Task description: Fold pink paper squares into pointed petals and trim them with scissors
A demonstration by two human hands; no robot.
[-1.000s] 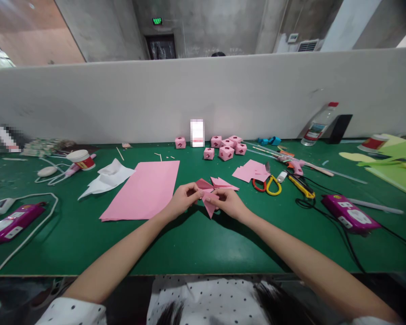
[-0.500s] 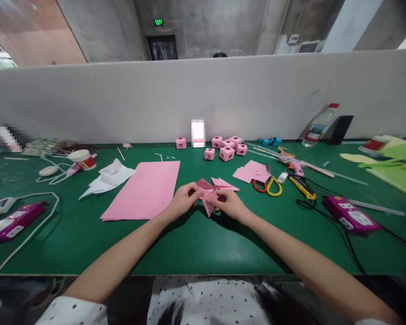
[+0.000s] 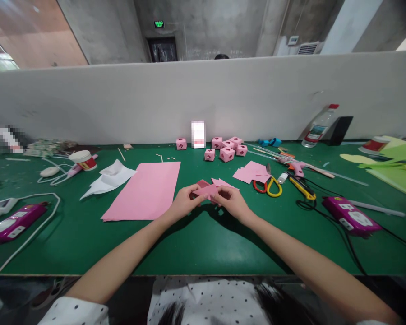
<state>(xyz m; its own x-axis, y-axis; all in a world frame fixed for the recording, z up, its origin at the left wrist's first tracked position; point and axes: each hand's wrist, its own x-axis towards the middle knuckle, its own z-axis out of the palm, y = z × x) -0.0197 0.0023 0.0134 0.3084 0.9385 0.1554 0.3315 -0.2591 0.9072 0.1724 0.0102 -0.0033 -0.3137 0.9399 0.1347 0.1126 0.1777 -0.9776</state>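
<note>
Between my two hands is a piece of folded pink paper [image 3: 208,190], held just above the green table. My left hand [image 3: 186,199] pinches its left side, thumb on the near face. On the right side, my right hand [image 3: 230,203] grips it between thumb and fingers; some fingertips are hidden beneath. Just behind lie more folded pink paper pieces [image 3: 223,183], partly covered by my hands. A stack of flat pink sheets [image 3: 145,192] rests left of my left hand. Several pink paper cubes [image 3: 227,154] with diamond-shaped openings stand farther back.
Right of my hands lie small pink paper squares [image 3: 252,172], scissors [image 3: 274,186], a utility knife [image 3: 302,188] and a pink glue gun [image 3: 296,168]. Purple power strips [image 3: 350,215] sit on both sides, with trailing cords. A paper cup [image 3: 83,160] and crumpled white paper [image 3: 110,177] are leftward.
The folded paper has been turned in my hands: its point hung toward me before, and now it lies flatter and wider. Both hands have shifted their grip slightly.
</note>
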